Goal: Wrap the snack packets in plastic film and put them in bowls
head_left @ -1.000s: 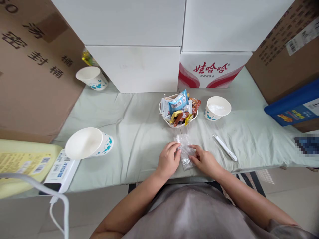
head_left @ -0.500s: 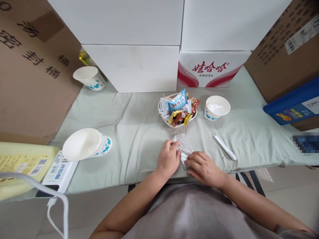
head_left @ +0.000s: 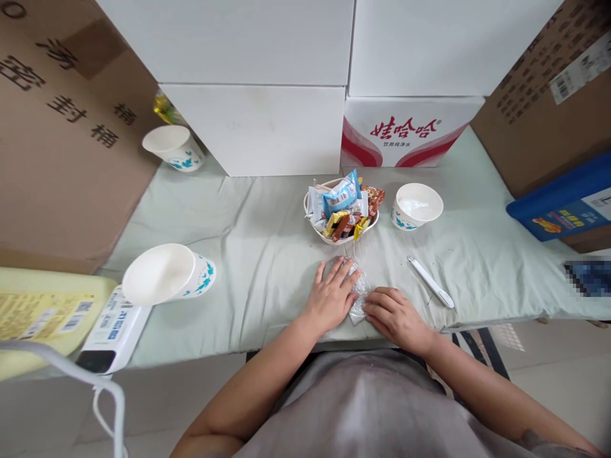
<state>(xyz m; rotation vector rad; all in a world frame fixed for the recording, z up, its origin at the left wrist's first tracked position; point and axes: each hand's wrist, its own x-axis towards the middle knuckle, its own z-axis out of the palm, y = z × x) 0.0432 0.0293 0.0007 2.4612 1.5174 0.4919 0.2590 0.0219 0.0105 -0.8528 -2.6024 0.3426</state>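
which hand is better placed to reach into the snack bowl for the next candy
Left, probably. The left hand lies flat on the clear plastic bag with its fingers pointing toward the snack bowl just beyond. The right hand sits lower, at the bag's near edge.

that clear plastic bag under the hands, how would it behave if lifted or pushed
The clear plastic bag looks thin and crinkled, so probably floppy and very light. The left hand lies flat on it beside the right hand; pushed, it would likely bunch or slide on the cloth.
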